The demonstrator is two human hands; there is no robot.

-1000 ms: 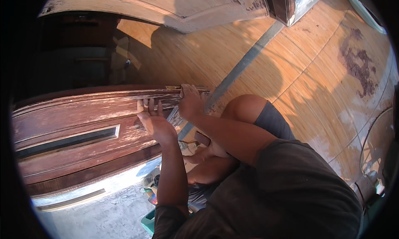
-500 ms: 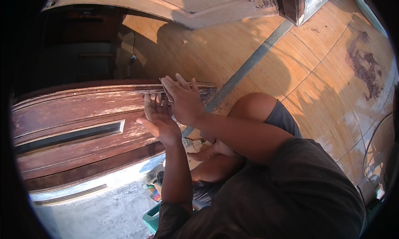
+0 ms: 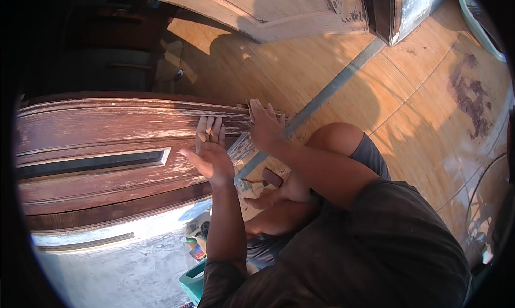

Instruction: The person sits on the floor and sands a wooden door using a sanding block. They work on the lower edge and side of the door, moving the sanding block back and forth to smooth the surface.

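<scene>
One scuffed brown panel, left grip unclenched over it, right grip at its edge, hold unclear, sunlit floor.

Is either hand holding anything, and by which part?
Right hand: seemingly a thin sheet pressed to the door, its gripped part hidden. Left hand: nothing visible in it.

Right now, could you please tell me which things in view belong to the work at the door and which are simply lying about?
Seemingly in the work:
worn door
left hand, palm open, at the door
right hand, at the door's edge

Seemingly lying about:
brown block, in neither hand
green container
pale tub
</scene>
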